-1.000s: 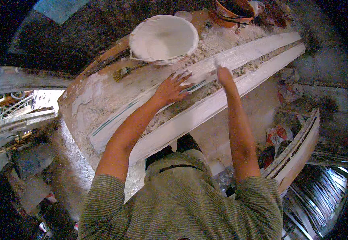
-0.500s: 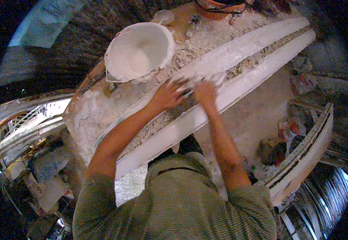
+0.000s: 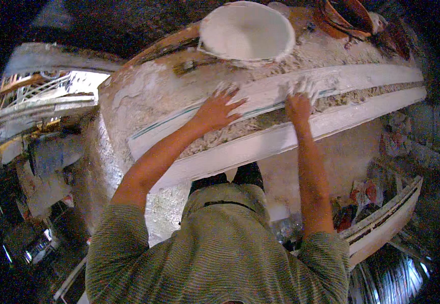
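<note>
The right hand (image 3: 298,106) has moved away from the left hand (image 3: 219,107) along the upper strip (image 3: 372,74), which lies on the worktop (image 3: 141,91) near the bucket (image 3: 220,30). The left grip is spread over the strip; the right grip is blurred: I cannot tell its state.

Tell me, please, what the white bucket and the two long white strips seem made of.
White bucket: probably plastic, dull; the thin round rim suggests it, though it looks smeared with white.
Two long white strips: perhaps plaster, smooth with a slight sheen; the chalky white hints at it, but their core is hidden.
</note>
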`<state>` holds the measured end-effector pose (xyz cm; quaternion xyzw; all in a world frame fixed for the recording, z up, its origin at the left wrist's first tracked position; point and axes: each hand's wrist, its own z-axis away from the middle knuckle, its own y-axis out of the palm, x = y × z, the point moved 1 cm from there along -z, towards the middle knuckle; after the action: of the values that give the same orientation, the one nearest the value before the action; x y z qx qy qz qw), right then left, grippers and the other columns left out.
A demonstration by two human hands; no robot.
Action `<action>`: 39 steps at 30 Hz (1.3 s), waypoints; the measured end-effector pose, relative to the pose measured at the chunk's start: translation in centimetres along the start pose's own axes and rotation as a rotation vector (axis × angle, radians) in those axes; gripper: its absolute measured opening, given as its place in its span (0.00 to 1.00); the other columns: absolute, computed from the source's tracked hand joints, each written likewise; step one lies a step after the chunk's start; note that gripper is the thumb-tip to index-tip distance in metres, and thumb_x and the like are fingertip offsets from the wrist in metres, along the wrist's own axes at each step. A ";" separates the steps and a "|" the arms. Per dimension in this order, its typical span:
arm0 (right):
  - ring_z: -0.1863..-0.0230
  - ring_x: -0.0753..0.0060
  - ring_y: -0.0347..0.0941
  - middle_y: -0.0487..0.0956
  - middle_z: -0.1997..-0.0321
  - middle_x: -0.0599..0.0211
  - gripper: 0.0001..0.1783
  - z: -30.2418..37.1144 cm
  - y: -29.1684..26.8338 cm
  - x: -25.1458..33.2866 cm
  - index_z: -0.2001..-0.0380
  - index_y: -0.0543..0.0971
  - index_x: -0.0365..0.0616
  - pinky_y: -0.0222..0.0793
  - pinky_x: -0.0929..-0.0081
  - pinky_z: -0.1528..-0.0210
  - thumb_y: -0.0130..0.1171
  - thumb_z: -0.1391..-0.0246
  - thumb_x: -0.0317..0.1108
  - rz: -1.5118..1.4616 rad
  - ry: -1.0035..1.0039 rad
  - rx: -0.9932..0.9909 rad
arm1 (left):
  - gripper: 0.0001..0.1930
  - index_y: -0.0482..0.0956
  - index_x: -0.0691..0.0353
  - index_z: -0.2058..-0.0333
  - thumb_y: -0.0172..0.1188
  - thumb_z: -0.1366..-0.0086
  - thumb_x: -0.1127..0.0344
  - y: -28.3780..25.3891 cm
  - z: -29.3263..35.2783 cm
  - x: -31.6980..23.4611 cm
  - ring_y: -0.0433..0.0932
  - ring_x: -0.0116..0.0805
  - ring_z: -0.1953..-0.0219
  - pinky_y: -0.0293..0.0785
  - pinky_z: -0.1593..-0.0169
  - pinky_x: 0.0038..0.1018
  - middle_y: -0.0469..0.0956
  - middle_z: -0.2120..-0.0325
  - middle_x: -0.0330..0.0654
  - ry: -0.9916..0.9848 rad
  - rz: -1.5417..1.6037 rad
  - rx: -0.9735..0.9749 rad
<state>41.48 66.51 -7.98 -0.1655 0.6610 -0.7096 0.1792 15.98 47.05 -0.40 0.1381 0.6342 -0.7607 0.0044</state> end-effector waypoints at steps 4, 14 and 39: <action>0.22 0.39 0.40 0.50 0.24 0.42 0.42 8.0 -1.4 13.2 0.28 0.55 0.38 0.38 0.44 0.25 0.45 0.34 0.57 -0.143 -0.082 -0.351 | 0.30 0.63 0.40 0.32 0.46 0.29 0.41 -0.8 14.8 4.2 0.48 0.55 0.26 0.45 0.27 0.53 0.52 0.28 0.48 -0.146 -0.071 0.082; 0.24 0.40 0.46 0.53 0.25 0.43 0.45 20.8 -4.9 37.4 0.30 0.57 0.35 0.44 0.42 0.26 0.51 0.38 0.58 -0.449 -0.474 -0.187 | 0.34 0.57 0.54 0.30 0.49 0.29 0.46 -1.0 35.2 8.4 0.44 0.62 0.27 0.41 0.26 0.52 0.50 0.28 0.54 -0.557 -0.040 0.071; 0.56 0.46 0.78 0.82 0.61 0.47 0.25 12.1 -4.1 31.4 0.68 0.83 0.40 0.72 0.49 0.53 0.50 0.39 0.52 -0.239 -0.163 0.003 | 0.39 0.49 0.58 0.28 0.48 0.29 0.44 -0.8 22.3 12.0 0.54 0.56 0.29 0.53 0.28 0.44 0.44 0.27 0.53 0.198 0.085 0.191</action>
<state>19.38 41.29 -3.06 -0.2998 0.6188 -0.7112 0.1466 -0.23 27.65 1.26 0.2389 0.5499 -0.7994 -0.0393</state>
